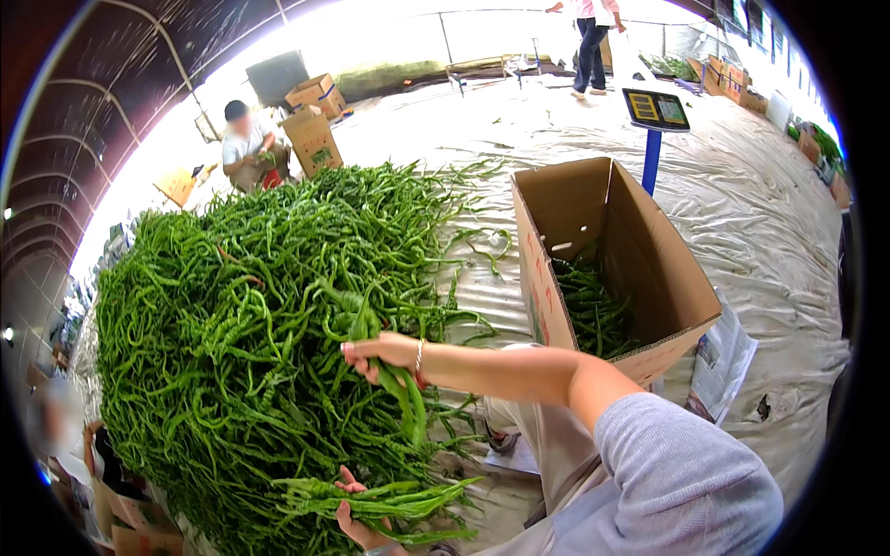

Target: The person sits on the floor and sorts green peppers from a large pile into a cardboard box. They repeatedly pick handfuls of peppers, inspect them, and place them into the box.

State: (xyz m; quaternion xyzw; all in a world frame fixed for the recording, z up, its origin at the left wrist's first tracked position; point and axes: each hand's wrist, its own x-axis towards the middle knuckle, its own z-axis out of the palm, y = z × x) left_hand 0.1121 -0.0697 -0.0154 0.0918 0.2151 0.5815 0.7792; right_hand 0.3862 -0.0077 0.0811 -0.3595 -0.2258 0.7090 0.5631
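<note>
A large heap of long, thin green chili peppers lies before me. My right hand, with a bracelet at the wrist, grips a few long peppers above the heap's near side. Lower in the view, my left hand holds a bunch of peppers lying lengthwise across the palm, its thumb and fingers around them. To the right of my right forearm stands an open cardboard box. Green peppers lie in its bottom, partly hidden by the near wall.
A scale display on a blue post stands behind the box. A seated person handles greens beyond the heap, beside a cardboard carton. Another person is on foot at the back. A third person is at lower left. Pale sheeting covers the ground.
</note>
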